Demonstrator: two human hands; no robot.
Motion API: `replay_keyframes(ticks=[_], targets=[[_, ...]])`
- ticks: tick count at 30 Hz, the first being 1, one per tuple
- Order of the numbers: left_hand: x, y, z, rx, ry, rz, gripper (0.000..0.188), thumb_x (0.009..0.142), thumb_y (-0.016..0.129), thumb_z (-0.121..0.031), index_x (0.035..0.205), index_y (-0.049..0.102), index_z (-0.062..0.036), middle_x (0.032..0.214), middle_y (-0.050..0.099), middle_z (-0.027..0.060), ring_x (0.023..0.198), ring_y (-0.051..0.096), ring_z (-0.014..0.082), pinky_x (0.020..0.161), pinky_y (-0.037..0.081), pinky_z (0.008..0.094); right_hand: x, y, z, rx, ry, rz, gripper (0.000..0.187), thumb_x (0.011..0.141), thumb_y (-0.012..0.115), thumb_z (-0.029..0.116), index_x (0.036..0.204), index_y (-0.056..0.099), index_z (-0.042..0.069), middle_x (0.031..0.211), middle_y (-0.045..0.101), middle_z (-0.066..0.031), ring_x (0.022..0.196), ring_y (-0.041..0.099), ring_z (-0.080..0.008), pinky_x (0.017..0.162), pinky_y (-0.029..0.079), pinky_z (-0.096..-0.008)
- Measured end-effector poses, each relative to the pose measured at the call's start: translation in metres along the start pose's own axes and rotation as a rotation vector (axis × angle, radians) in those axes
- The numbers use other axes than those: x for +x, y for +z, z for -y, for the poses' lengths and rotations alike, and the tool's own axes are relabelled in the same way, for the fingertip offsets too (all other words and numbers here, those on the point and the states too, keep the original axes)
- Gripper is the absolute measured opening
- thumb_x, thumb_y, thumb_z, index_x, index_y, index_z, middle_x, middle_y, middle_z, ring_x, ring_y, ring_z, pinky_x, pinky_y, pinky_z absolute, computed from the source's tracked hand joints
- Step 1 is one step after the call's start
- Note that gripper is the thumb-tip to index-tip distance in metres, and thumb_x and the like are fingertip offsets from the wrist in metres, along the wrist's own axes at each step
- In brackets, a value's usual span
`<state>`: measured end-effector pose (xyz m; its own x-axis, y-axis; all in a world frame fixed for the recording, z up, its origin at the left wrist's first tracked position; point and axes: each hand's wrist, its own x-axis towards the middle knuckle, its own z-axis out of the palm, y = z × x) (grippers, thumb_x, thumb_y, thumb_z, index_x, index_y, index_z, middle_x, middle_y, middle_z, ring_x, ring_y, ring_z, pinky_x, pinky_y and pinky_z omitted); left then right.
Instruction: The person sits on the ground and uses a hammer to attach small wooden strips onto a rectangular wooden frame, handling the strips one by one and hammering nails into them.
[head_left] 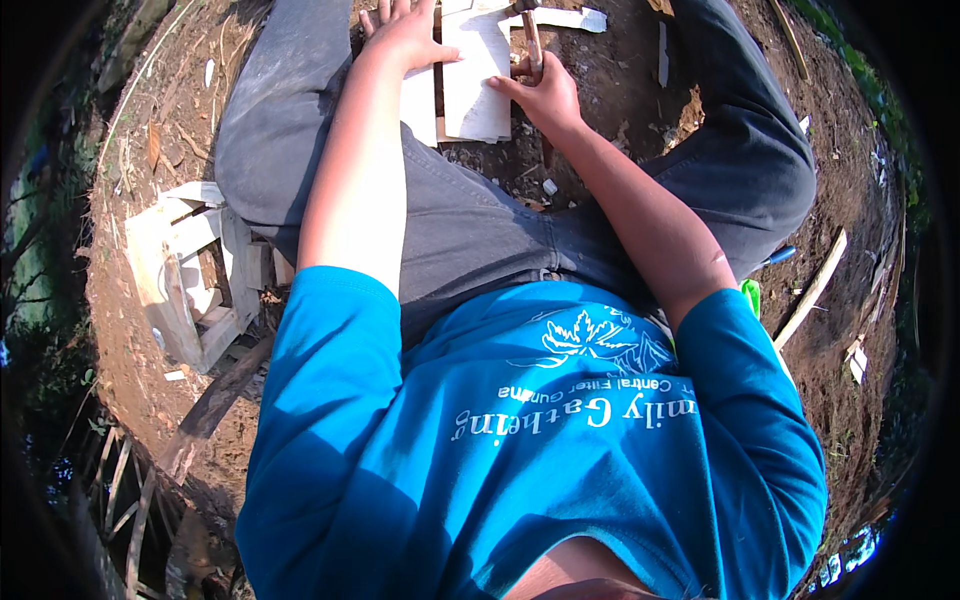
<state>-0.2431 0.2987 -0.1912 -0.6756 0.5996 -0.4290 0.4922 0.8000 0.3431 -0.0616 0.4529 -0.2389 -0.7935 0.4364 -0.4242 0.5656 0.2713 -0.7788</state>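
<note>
Dark grey trousered legs (pixel 270 140) lie beside a pale, open-slatted wooden crate (pixel 197 232). Between the legs, a whitish rectangular wooden board (pixel 478 95) meets both thumbs: the left hand (pixel 402 38) fans wide; whether the right hand (pixel 550 92) grips the slim brown wooden handle (pixel 532 40), I cannot tell.

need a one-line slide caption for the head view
Left hand and right hand at a pale board, a wooden frame on the ground leftward.
</note>
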Motion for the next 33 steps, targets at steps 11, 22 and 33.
replay_keyframes(ticks=[11, 22, 33], targets=[[-0.058, -0.063, 0.042, -0.093, -0.028, -0.23, 0.081, 0.1, 0.058, -0.049, 0.162, 0.027, -0.0068, 0.167, 0.024, 0.0232, 0.157, 0.02, 0.0357, 0.126, 0.023, 0.0454, 0.003, 0.006, -0.013, -0.037, 0.001, -0.058, 0.054, 0.077, 0.093, 0.039, 0.1, 0.058, 0.004, 0.093, 0.071, -0.0082, 0.088, 0.071, -0.0164, 0.081, 0.058, -0.0343], [-0.071, 0.075, -0.042, 0.113, -0.235, 0.21, 0.154, 0.061, 0.078, -0.083, 0.164, -0.018, -0.0197, 0.162, -0.026, 0.0355, 0.15, -0.021, 0.0585, 0.112, -0.005, 0.0802, 0.0, 0.003, -0.002, -0.137, -0.049, -0.078, 0.058, 0.073, 0.093, 0.044, 0.092, 0.054, 0.005, 0.084, 0.065, -0.007, 0.077, 0.064, -0.0188, 0.071, 0.054, -0.0353], [-0.065, 0.055, -0.062, 0.243, -0.36, 0.351, 0.149, 0.064, 0.073, -0.085, 0.164, -0.019, -0.0227, 0.166, -0.022, 0.0305, 0.153, -0.015, 0.0558, 0.118, 0.001, 0.0751, -0.007, -0.036, 0.077, -0.059, -0.215, -0.187, 0.035, 0.104, 0.058, 0.034, 0.114, 0.066, 0.001, 0.082, 0.067, -0.0152, 0.077, 0.063, -0.0259, 0.072, 0.05, -0.0399]])
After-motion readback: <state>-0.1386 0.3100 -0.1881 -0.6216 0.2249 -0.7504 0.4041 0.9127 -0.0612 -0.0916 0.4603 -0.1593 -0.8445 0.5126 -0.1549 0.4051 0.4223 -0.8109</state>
